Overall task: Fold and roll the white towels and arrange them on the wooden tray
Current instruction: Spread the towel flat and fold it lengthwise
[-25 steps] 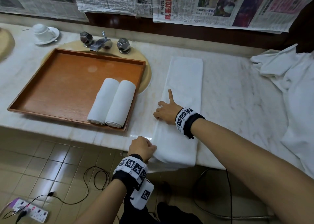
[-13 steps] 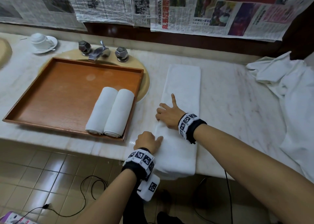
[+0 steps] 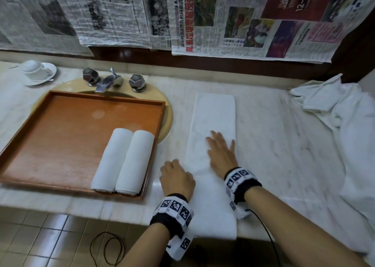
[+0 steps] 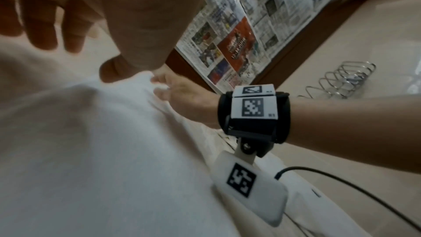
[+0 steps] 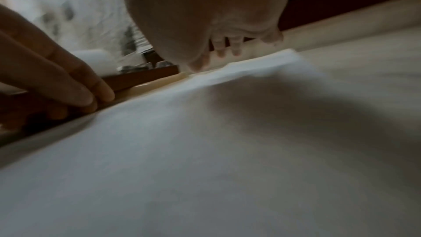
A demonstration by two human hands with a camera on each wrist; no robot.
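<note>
1. The left half of the wooden tray (image 3: 60,137) is bare wood, with room for a hand.
2. Two rolled towels (image 3: 123,162) fill the tray's right side.
3. The tap (image 3: 109,81) stands behind the tray's back edge.
4. A heap of white cloth (image 3: 345,124) blocks the counter's (image 3: 274,137) right end.

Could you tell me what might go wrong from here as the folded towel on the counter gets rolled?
1. The folded towel hangs over the counter's front edge, so it may slide off once the right hand lifts.
2. The left hand sits at its left edge, partly on bare counter; uneven pressure could give a skewed roll.
3. The two rolled towels hug the wooden tray's right wall, so a third must go to their left.
</note>
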